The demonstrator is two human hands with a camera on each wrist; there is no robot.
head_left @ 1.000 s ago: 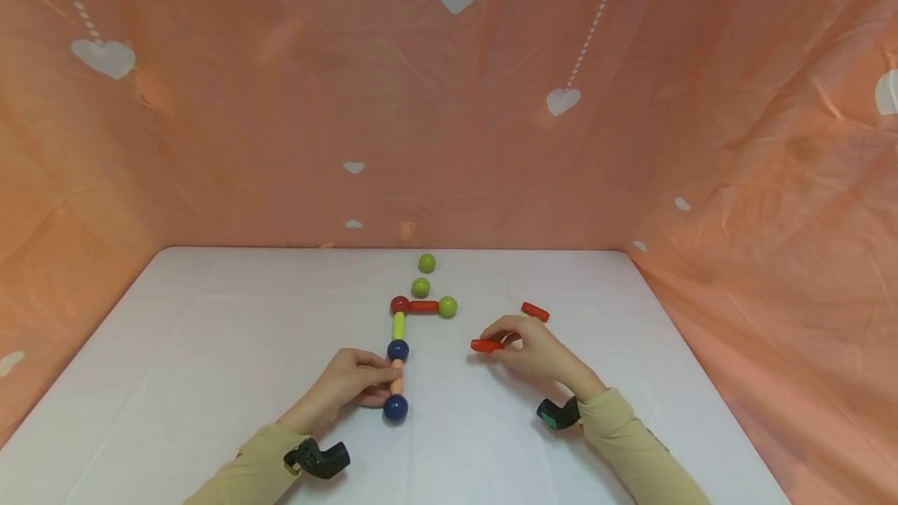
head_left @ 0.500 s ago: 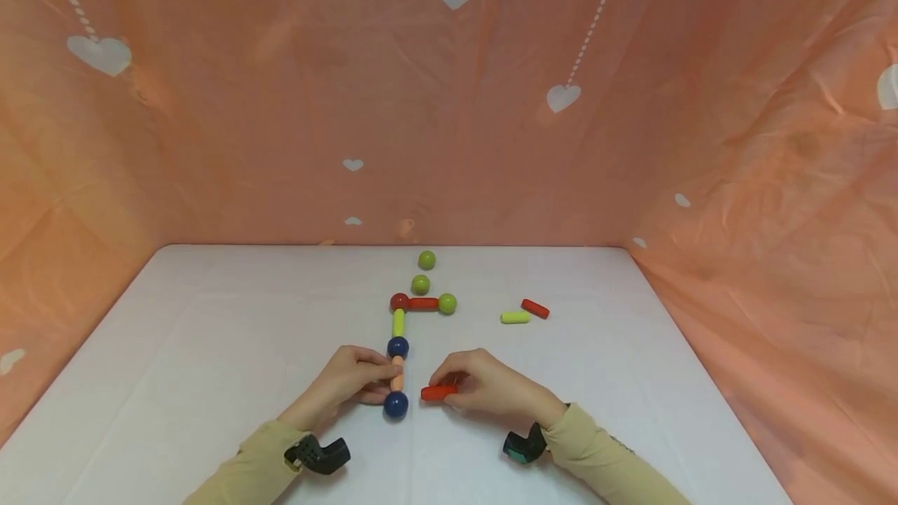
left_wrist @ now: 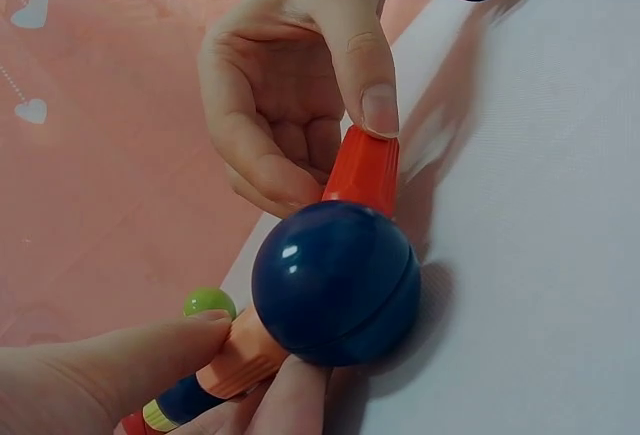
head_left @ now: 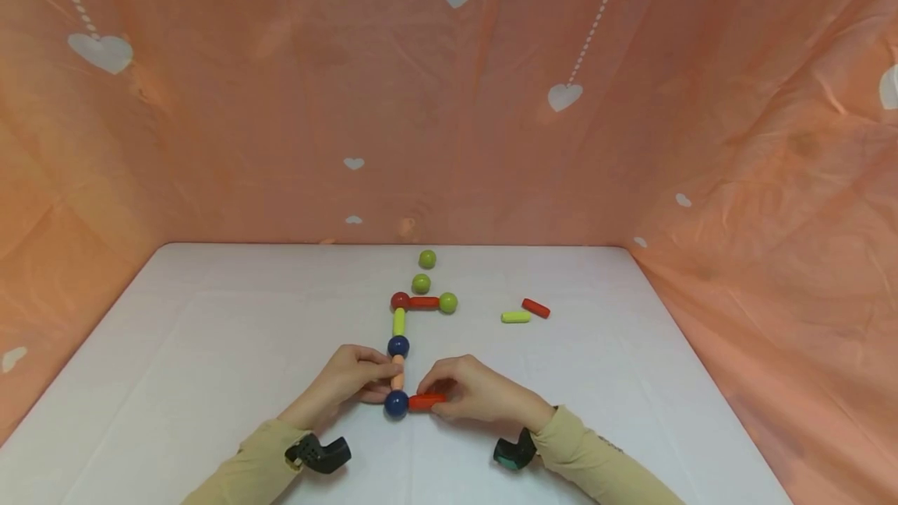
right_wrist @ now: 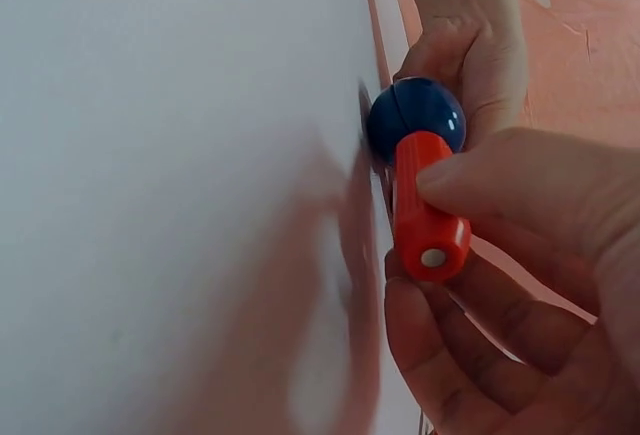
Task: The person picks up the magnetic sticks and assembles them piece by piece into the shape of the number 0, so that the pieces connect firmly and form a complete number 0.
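Observation:
My left hand (head_left: 346, 377) pinches the orange stick (head_left: 397, 372) between an upper blue ball (head_left: 398, 346) and the nearest blue ball (head_left: 396, 404). With thumb and fingers my right hand (head_left: 480, 390) holds a red stick (head_left: 424, 402), its end touching the nearest blue ball's right side. In the right wrist view, a pale disc shows on the free end of the red stick (right_wrist: 430, 225). Beyond the upper blue ball a yellow-green stick (head_left: 399, 323) leads to a red ball (head_left: 400, 301), from which another red stick (head_left: 424, 303) runs right to a green ball (head_left: 448, 302).
Two loose green balls, one nearer (head_left: 421, 283) and one farther (head_left: 427, 259), lie behind the joined pieces. At the right are a loose yellow-green stick (head_left: 515, 317) and a loose red stick (head_left: 536, 308). A pink-orange cloth with hearts hangs around the white table (head_left: 231, 294).
My right hand has carried the red stick left and nearer, until it touches the nearest blue ball. The loose yellow-green stick came into view. My left hand kept its place.

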